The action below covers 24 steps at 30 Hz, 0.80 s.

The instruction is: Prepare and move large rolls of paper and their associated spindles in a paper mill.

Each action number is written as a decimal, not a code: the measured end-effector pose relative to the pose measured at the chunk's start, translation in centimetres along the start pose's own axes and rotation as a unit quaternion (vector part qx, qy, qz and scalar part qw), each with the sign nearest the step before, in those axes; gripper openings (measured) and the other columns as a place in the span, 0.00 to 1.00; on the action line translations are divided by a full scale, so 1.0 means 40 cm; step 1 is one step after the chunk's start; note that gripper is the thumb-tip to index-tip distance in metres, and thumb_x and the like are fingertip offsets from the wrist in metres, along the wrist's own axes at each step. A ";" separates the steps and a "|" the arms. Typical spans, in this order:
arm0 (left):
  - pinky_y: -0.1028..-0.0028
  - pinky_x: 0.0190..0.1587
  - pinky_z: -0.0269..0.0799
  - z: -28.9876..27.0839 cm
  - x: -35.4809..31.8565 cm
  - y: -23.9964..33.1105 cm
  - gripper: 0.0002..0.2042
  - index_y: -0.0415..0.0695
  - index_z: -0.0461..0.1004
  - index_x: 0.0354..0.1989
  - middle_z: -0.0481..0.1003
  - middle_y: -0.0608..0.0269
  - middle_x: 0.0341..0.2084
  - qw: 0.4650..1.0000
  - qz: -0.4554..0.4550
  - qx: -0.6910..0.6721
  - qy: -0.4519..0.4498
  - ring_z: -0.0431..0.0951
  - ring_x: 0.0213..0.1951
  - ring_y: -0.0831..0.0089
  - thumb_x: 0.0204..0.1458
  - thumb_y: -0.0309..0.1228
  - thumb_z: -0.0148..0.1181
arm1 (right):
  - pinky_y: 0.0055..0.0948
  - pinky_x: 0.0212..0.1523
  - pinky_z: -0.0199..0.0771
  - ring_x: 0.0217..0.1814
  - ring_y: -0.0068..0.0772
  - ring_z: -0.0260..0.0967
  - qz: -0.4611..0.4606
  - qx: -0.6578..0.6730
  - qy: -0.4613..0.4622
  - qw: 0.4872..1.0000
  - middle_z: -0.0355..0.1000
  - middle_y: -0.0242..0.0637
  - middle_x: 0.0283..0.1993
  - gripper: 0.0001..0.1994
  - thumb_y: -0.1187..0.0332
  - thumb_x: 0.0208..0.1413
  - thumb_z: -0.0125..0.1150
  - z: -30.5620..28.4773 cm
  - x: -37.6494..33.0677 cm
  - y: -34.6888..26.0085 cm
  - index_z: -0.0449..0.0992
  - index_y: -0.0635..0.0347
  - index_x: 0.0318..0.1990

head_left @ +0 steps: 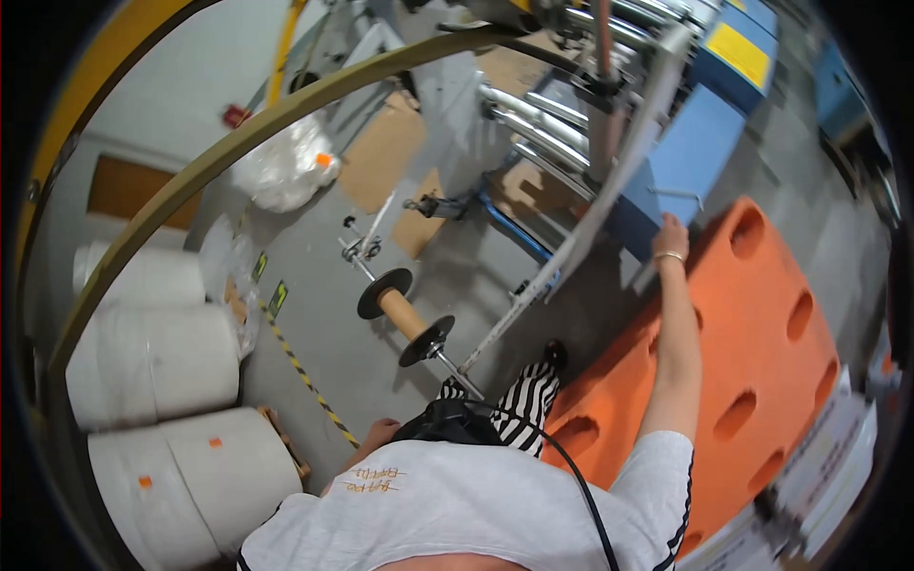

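My right arm reaches out ahead, and my right hand (670,240) is at the near end of the long blue machine housing (690,143). Its fingers look bent together against the housing, just below a thin metal handle (676,193); whatever they may hold is too small to make out. Low beside my waist is my left hand (384,431), its fingers mostly hidden. In front of me a brown cardboard core (402,312) sits on a metal shaft (447,364) between two black discs (427,341).
A large orange plastic pallet with oval holes (733,333) lies at my right. Metal rollers (543,124) and a slanting grey frame bar (571,247) stand ahead. Big white rolls (190,476) are at the left, near a yellow-black floor stripe (309,381). A bagged white bundle (286,171) lies farther off.
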<state>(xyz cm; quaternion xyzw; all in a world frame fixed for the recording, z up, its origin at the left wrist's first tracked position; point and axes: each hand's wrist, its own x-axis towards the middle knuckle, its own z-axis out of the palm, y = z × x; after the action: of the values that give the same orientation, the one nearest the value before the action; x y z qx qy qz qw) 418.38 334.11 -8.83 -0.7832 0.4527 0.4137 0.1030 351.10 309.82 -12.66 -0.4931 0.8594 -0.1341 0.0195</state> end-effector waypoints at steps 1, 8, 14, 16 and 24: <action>0.73 0.32 0.66 0.011 -0.031 0.029 0.15 0.40 0.72 0.30 0.72 0.56 0.24 1.000 -0.015 -0.018 0.015 0.72 0.28 0.69 0.37 0.38 0.51 | 0.30 0.36 0.66 0.38 0.38 0.64 -0.033 -0.048 0.043 0.997 0.63 0.34 0.38 0.11 0.74 0.41 0.46 0.039 0.054 0.040 0.64 0.51 0.36; 0.78 0.14 0.57 0.092 -0.108 0.038 0.09 0.43 0.69 0.19 0.66 0.67 0.11 0.986 -0.110 -0.126 -0.010 0.63 0.13 0.80 0.38 0.35 0.48 | 0.34 0.52 0.52 0.52 0.46 0.54 -0.134 -0.185 -0.096 0.969 0.54 0.48 0.52 0.16 0.71 0.47 0.38 0.119 0.295 0.181 0.60 0.55 0.46; 0.80 0.14 0.55 0.167 -0.193 0.048 0.07 0.44 0.69 0.25 0.64 0.70 0.12 0.947 -0.198 -0.248 0.046 0.60 0.13 0.81 0.40 0.33 0.48 | 0.37 0.35 0.66 0.40 0.45 0.64 -0.110 -0.200 -0.167 0.959 0.66 0.44 0.34 0.09 0.69 0.50 0.34 0.131 0.321 0.130 0.64 0.56 0.34; 0.80 0.14 0.55 0.185 -0.207 0.042 0.07 0.44 0.69 0.25 0.63 0.70 0.12 0.947 -0.206 -0.242 0.036 0.60 0.14 0.81 0.40 0.34 0.49 | 0.37 0.34 0.67 0.37 0.40 0.66 -0.195 -0.290 -0.134 0.927 0.67 0.38 0.31 0.08 0.69 0.50 0.37 0.151 0.331 0.154 0.64 0.54 0.32; 0.80 0.19 0.59 0.222 -0.290 0.037 0.11 0.43 0.68 0.34 0.66 0.69 0.18 0.918 -0.250 -0.306 0.007 0.63 0.20 0.81 0.42 0.34 0.49 | 0.35 0.36 0.67 0.38 0.44 0.66 -0.050 -0.236 -0.237 0.941 0.68 0.45 0.35 0.12 0.63 0.43 0.45 -0.011 0.181 0.064 0.68 0.60 0.34</action>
<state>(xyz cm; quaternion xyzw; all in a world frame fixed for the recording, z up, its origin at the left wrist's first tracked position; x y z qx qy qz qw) 409.41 345.28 -5.57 -0.8668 0.0937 0.4877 -0.0449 345.16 304.95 -12.16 -0.5436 0.8110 0.1922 0.0987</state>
